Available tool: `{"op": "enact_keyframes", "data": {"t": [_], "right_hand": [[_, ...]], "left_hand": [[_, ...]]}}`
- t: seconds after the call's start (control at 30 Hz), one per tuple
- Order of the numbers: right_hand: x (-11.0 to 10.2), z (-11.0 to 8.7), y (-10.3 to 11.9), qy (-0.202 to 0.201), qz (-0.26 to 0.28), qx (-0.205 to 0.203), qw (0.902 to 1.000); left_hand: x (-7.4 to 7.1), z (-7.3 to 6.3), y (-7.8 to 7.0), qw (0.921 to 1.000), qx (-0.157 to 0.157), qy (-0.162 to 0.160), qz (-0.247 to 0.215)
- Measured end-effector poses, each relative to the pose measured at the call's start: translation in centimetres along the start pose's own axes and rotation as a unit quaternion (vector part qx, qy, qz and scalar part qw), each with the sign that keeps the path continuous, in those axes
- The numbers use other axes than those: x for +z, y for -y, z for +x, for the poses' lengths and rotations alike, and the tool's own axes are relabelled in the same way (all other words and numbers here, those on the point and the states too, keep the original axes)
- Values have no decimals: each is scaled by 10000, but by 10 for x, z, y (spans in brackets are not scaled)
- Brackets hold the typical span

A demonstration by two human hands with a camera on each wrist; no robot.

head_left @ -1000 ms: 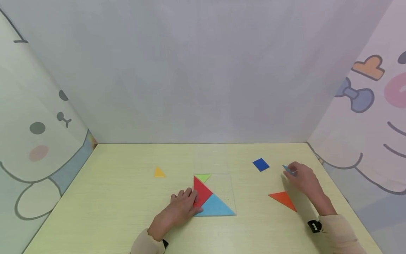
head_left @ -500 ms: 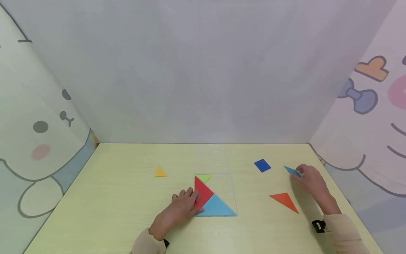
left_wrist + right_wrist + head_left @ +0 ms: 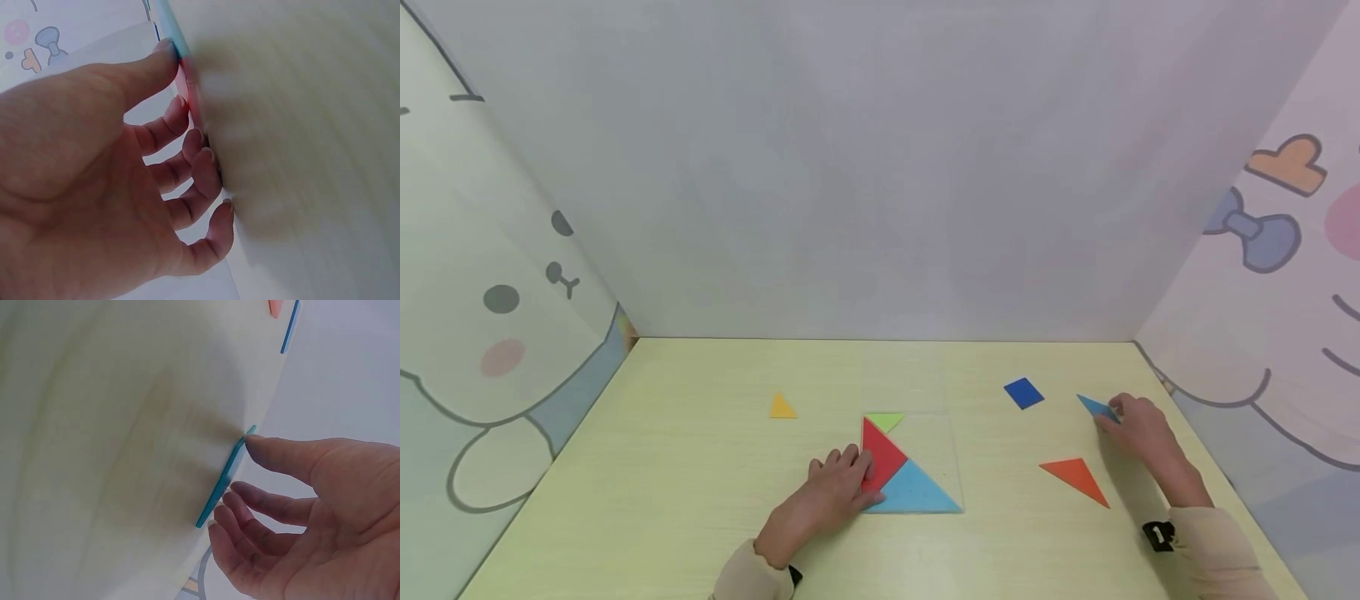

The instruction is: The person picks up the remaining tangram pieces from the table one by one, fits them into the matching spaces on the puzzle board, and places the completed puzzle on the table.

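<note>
In the head view my left hand (image 3: 829, 498) rests at the left edge of a red triangle (image 3: 882, 454) and a light-blue triangle (image 3: 917, 490), which lie side by side. Its thumb touches the light-blue piece and its index finger the red one, fingers loosely bent. A small green triangle (image 3: 886, 421) lies above the red one. At the right, my right hand (image 3: 1138, 427) pinches a blue tangram piece (image 3: 1093, 407) low at the table; fingers cover its right end. The right wrist view shows the blue tangram piece (image 3: 219, 487) edge-on beside the thumb and fingertips.
An orange-red triangle (image 3: 1078, 480) lies in front of my right hand, with a dark-blue square (image 3: 1024, 393) farther back. A yellow triangle (image 3: 782, 407) sits at the left. A faint transparent frame (image 3: 956, 458) surrounds the middle pieces. Printed walls enclose the table (image 3: 700, 417).
The blue tangram piece has gone from raised and tilted to lower and flatter, as my right hand moved down. My left hand stays in place, while the view has shifted slightly.
</note>
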State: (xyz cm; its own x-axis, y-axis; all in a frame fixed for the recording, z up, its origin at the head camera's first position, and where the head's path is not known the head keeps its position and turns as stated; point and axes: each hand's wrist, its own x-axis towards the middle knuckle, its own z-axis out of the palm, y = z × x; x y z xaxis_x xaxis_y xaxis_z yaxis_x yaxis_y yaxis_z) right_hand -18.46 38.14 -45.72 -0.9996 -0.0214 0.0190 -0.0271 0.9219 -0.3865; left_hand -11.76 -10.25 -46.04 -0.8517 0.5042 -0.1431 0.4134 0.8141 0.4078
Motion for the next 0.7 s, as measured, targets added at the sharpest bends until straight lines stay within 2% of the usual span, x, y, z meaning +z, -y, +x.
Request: {"op": "enact_keyframes", "data": {"t": [0.27, 0.7], "right_hand": [[2, 2, -2, 39, -9, -71, 10000], [1, 4, -4, 286, 17, 45, 9996]], "left_hand": [[0, -1, 0, 10000, 9, -14, -3], [0, -2, -1, 10000, 40, -36, -34]]}}
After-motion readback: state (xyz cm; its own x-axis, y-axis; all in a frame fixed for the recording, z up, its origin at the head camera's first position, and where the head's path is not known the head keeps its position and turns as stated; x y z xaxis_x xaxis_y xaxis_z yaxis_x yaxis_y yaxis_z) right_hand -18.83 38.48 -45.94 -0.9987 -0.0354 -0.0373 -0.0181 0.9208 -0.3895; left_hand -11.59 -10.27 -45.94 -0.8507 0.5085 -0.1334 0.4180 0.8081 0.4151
